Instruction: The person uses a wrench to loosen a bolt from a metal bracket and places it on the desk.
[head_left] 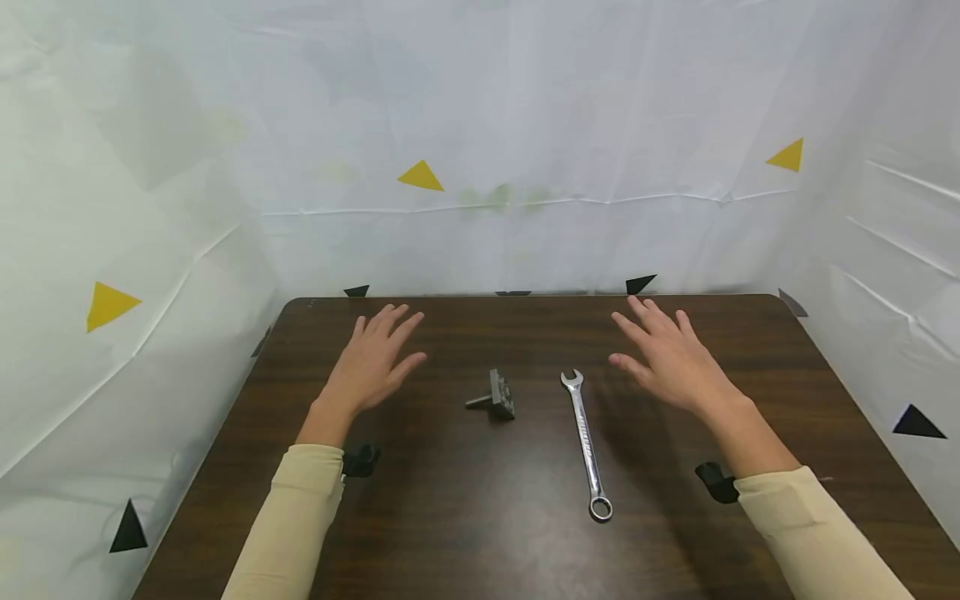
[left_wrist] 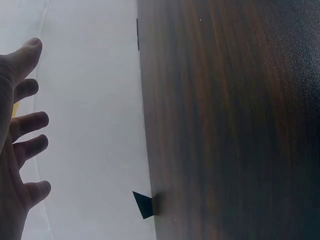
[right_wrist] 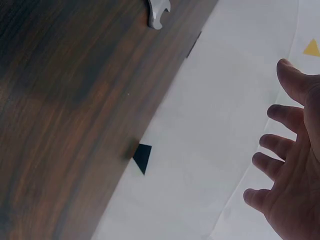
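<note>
The left hand (head_left: 371,358) and the right hand (head_left: 671,358) float over the dark brown wooden table (head_left: 465,517), fingers spread wide and holding nothing. Between them lie a small grey metal bolt piece (head_left: 497,396) and a long shiny silver wrench (head_left: 587,443).

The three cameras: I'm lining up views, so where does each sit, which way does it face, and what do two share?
Head: worn on the head, facing forward and down at the table, bolt piece, wrench; left hand, right hand, both sleeves show.
Left wrist: by the left hand, facing the table's edge and white sheet; fingers show.
Right wrist: by the right hand, facing the table edge; fingers show.
Shared: head and right wrist both show the wrench's open end.
</note>
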